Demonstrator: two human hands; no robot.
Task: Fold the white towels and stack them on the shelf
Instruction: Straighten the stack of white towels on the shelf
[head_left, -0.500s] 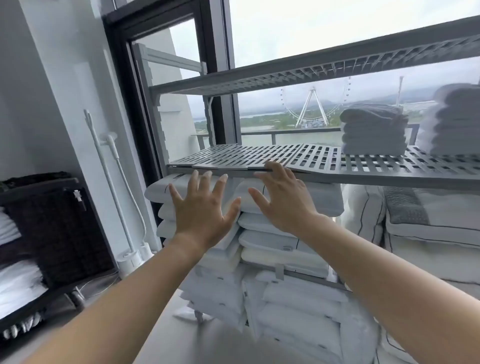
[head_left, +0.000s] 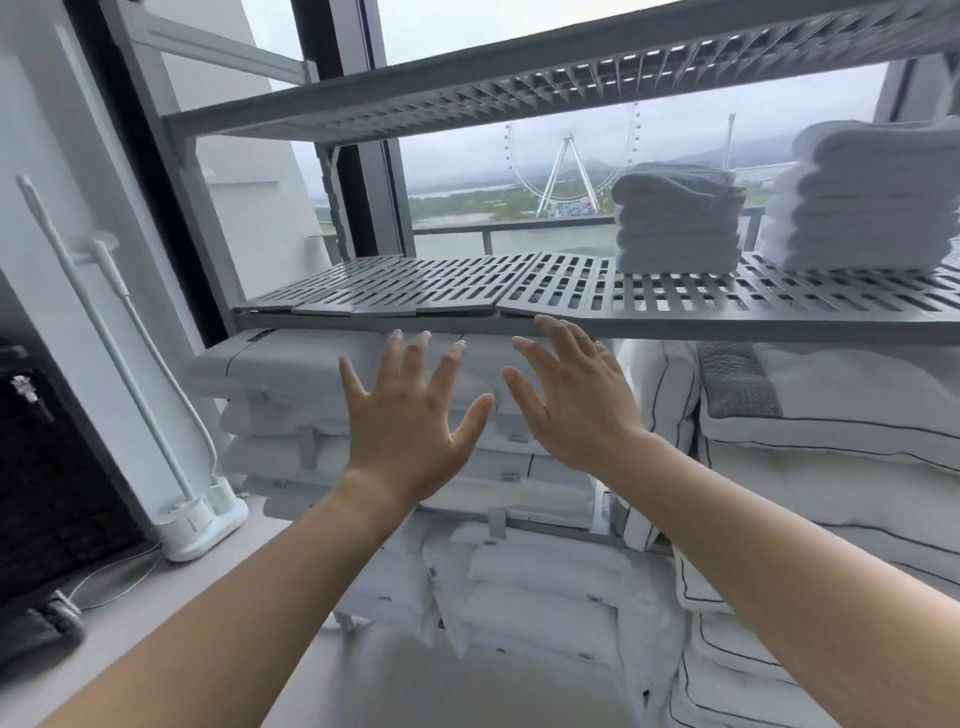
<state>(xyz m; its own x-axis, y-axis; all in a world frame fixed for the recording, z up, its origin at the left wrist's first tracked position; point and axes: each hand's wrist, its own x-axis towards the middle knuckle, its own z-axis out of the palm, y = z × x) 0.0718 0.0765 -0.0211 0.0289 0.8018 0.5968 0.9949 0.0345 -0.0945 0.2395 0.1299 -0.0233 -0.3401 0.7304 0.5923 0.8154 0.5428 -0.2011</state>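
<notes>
Towels (head_left: 678, 218) stacked, both hands' grip spread, empty

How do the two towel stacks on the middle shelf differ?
The left towel stack is narrower and lower; the right towel stack is wider, taller and cut off by the frame edge. The left one sits nearer the bare part of the slatted shelf; the right one sits at the far right. Both are folded white towels, resting on the same shelf, untouched by either hand.
</notes>
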